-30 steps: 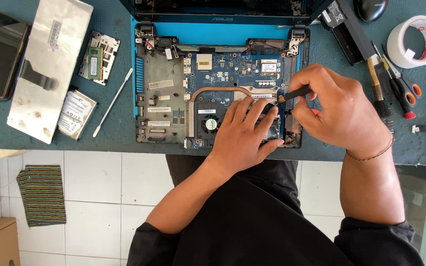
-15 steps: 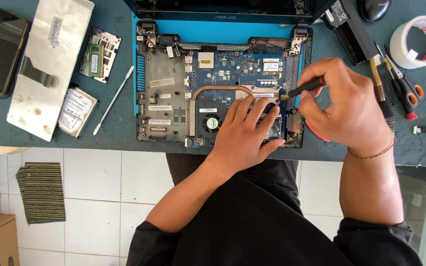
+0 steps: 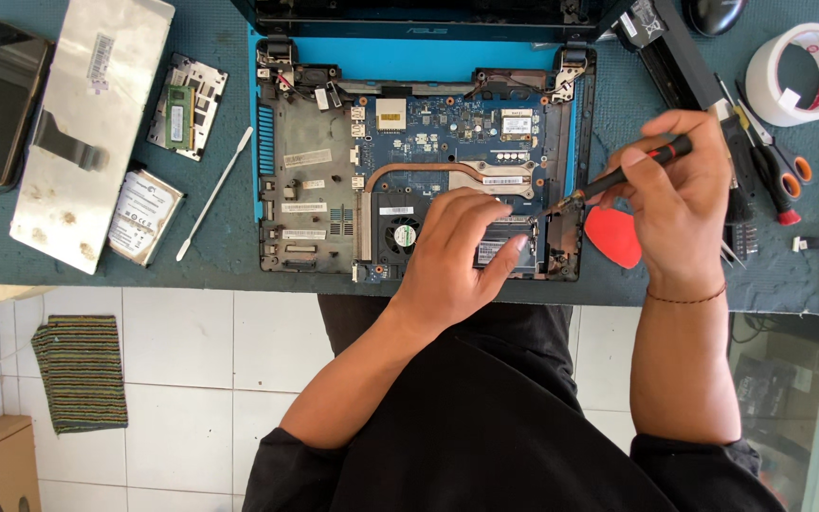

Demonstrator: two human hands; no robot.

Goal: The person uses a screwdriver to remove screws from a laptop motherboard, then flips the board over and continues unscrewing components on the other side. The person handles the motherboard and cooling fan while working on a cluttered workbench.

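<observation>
My left hand lies palm down on the opened blue-framed laptop base with its bare circuit board, at the board's 5 o'clock corner. The wrist is bent slightly, the forearm running down toward 7 o'clock into my black sleeve. The fingers are extended and only loosely spread, grasping nothing; their tips press on the small memory module seated just beside the round black cooling fan. The curved copper heat pipe runs at 12 o'clock from the knuckles.

My right hand is held above the green work mat at 3 o'clock from the laptop base. It is closed in a pinch around the slim black screwdriver with a red band; thumb and forefinger grip the shaft, the other fingers curled beneath. The tool slants from 2 o'clock down to 8 o'clock, and its tip meets the board's right edge near the module's upper right corner. The forearm drops straight toward 6 o'clock, with a thin red cord at the wrist.

A red triangular plastic pick lies on the mat directly beneath the right palm, partly covered by it. At 9 o'clock from the laptop lie a white plastic spudger, a silver hard drive, and a detached keyboard turned face down. At 2 o'clock sits a roll of white tape, with orange-handled scissors just below it.
</observation>
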